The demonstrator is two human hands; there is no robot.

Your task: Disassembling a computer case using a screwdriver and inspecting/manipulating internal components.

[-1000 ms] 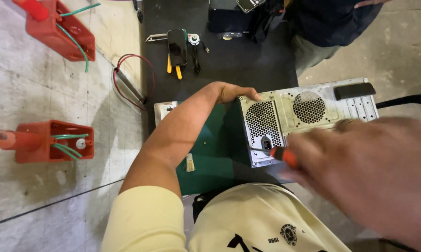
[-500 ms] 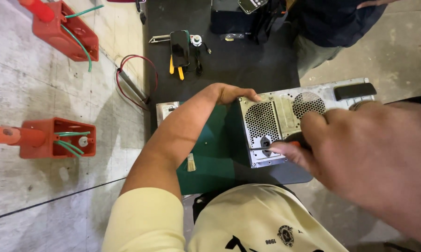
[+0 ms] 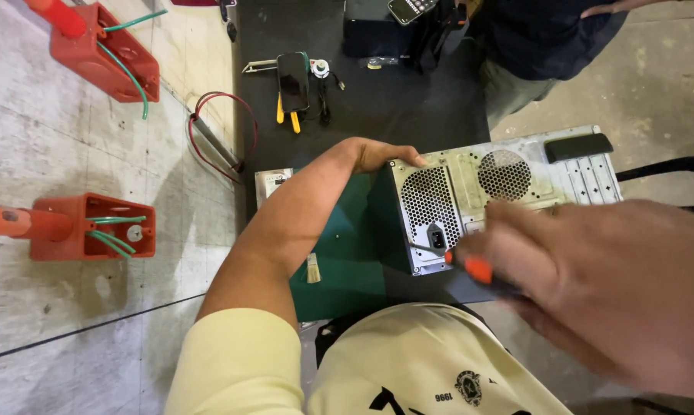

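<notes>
Far left of the frame: two red plastic boxes with green wires, one upper left (image 3: 104,48), one at mid-left (image 3: 93,227), both on the grey concrete floor (image 3: 70,330) and well apart from my hands. Next, at upper centre, a black mat (image 3: 408,100) carries a dark phone (image 3: 293,81) lying over yellow-handled pliers (image 3: 287,119); a red cable loop (image 3: 224,134) lies at the mat's left edge. Centre: my left hand (image 3: 377,154) lies on the top left corner of the computer case (image 3: 500,192), fingers curled over the edge and bracing it. The case is at centre right of the frame, rear panel facing me: pale grey sheet metal, scuffed, with a honeycomb power-supply grille and socket at left, a round fan grille further right, and slot covers at the far right. Its left side is off, showing a green board (image 3: 347,261) inside. Right: my right hand (image 3: 616,300), large and blurred, has its fingers closed around a screwdriver (image 3: 477,270) with an orange-and-black handle; the tip sits at the lower edge of the power-supply panel, just beside the socket. Whether it is seated in a screw I cannot tell. For this step I judge: keep the shaft square to the panel, press in firmly, and hold the case steady with the left hand so the tip does not slip. A second person in dark clothing (image 3: 547,38) stands at upper right.
</notes>
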